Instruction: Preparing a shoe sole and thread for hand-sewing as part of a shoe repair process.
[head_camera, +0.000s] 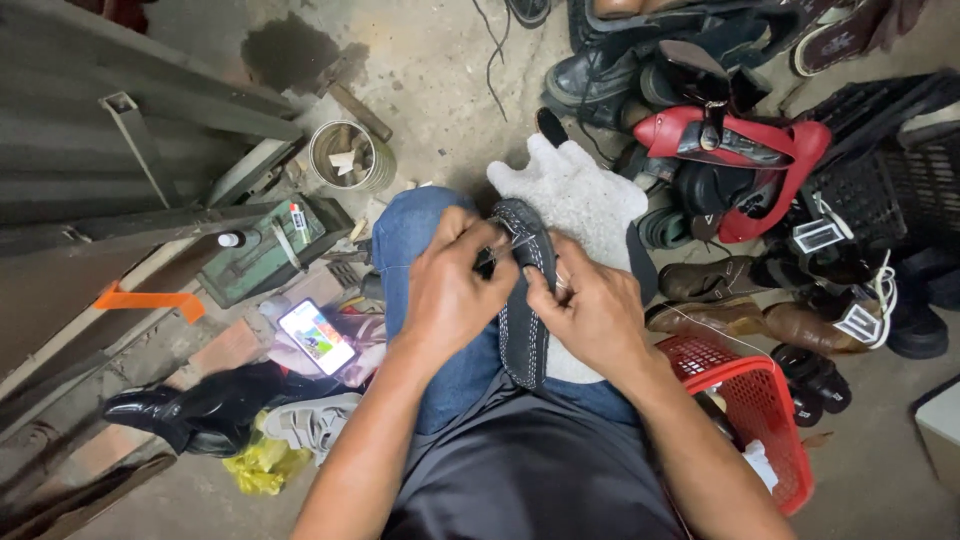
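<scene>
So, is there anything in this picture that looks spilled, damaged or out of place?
Yes: a dark wet-looking stain spreads on the concrete floor at the top, near a tin can. Shoes lie heaped without order on the right. The dark shoe in both hands shows no clear damage.

Even, diffuse daylight, moderately bright; no hard shadows fall on the concrete floor (440, 80), only soft ones under the shoe pile (720, 150). The lit phone screen (316, 336) glows and is slightly overexposed — the one bright spot. Faint sheen marks the black boot (190, 412) and the red shoe (740, 150). Wide-angle distortion bends the metal rails (140, 150) at the left edge. Focus is sharp centrally — the left hand (450, 295) and right hand (595, 310) show slight softness.
</scene>
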